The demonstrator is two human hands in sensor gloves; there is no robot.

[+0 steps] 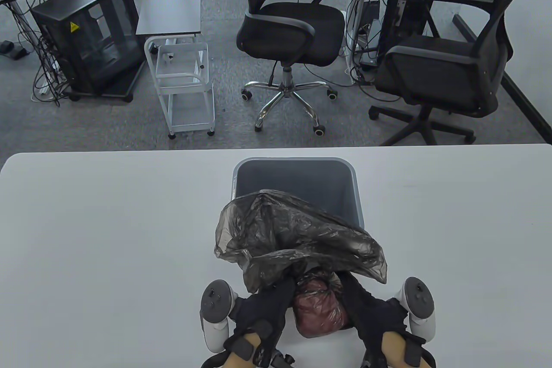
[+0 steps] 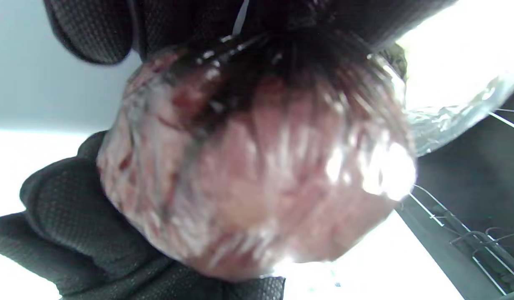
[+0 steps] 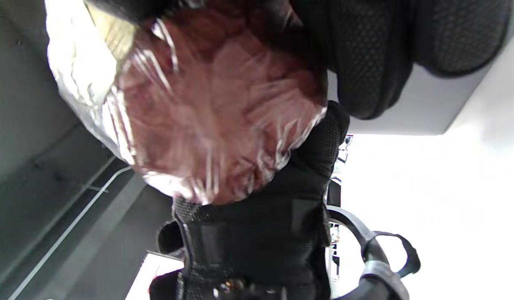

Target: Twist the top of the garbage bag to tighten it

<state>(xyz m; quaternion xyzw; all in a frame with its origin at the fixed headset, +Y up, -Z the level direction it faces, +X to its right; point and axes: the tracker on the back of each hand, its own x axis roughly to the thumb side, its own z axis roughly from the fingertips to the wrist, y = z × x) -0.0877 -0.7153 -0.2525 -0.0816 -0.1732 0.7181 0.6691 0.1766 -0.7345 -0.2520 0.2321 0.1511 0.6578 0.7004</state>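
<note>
Table (image 1: 108,221) | both hands (image 1: 263,312) (image 1: 371,312) grip garbage bag (image 1: 297,238) | fingertips hidden

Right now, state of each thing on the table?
Garbage bag: out of the bin, loose top flared open, neck gathered.
Bundle: reddish contents bunched at the bag's bottom.
Bin: upright, unlined.
Left hand: grips the bag neck.
Right hand: grips the bag neck.

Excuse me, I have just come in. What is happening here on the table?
A person in black sensor gloves is closing a garbage bag at the near edge of the table. The left hand and right hand both grip the bag at its neck, above the reddish bundle of contents. The loose plastic top flares over a grey bin behind it.
</note>
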